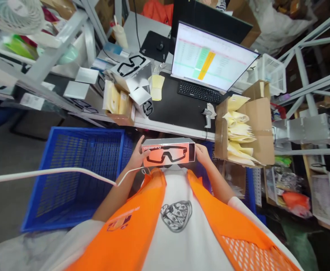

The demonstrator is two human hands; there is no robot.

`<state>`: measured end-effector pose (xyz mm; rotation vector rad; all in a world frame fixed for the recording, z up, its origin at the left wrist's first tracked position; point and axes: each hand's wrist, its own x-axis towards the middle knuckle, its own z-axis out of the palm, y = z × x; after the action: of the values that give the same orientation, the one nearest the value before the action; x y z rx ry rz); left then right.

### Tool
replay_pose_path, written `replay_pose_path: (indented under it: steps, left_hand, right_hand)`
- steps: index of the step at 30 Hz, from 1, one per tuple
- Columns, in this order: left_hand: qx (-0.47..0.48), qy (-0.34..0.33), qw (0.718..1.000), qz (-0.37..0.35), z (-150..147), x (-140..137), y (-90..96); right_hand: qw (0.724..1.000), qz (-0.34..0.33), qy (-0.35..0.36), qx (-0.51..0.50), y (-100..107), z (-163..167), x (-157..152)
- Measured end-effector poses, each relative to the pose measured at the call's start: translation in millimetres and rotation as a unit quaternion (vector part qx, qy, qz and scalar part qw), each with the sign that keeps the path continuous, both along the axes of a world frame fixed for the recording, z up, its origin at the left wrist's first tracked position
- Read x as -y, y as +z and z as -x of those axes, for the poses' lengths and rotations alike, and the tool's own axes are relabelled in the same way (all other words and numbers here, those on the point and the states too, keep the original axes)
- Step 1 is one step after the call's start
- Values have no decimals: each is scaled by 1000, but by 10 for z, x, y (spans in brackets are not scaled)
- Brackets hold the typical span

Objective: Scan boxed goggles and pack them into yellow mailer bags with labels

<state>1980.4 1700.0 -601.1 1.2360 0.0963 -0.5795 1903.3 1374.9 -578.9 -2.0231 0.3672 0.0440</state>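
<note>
Close to my chest, in front of the desk's near edge, I hold a glasses box (167,153). Its front is orange with a picture of black-framed sport glasses, and its top is grey. My left hand (138,154) grips the left end, thumb on the front face. At the other end my right hand (203,154) has its fingers closed on the dark right side; some fingertips are hidden behind the box. Similar silver boxes (133,69) with glasses drawn on them are stacked on the desk ahead to the left.
A blue crate (78,131) stands on the floor at my left, with a white cable (77,170) crossing above it. On the desk are a monitor (210,56), a keyboard (199,92) and a barcode scanner (207,118). A carton (262,130) holding yellow padded envelopes sits at the right.
</note>
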Motion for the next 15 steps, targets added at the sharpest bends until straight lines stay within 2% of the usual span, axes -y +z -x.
replay_pose_path:
  steps: [2, 6, 7, 9, 10, 12, 14, 15]
  left_hand:
    - [8, -7, 1000, -5, -181, 193, 55]
    - [3, 9, 999, -32, -623, 624, 107]
    - [3, 21, 999, -44, -746, 732, 118]
    - [8, 44, 996, -79, -992, 926, 149]
    - [12, 51, 994, -100, -1109, 1005, 171]
    - [21, 52, 989, -140, -1316, 1118, 227]
    - [33, 47, 983, -176, -1477, 1166, 285]
    - [42, 46, 979, -196, -1541, 1170, 312]
  right_hand:
    - [999, -11, -48, 12, -15, -57, 298]
    - [995, -9, -91, 29, 0, -255, 844]
    - [993, 15, -105, 49, 17, -317, 929]
    - [982, 108, -103, 112, 52, -469, 997]
    - [974, 165, -68, 138, 61, -564, 980]
    - [950, 269, 70, 143, 46, -795, 880]
    - [917, 331, 194, 111, -17, -1069, 756]
    - [904, 347, 227, 102, -63, -1212, 709]
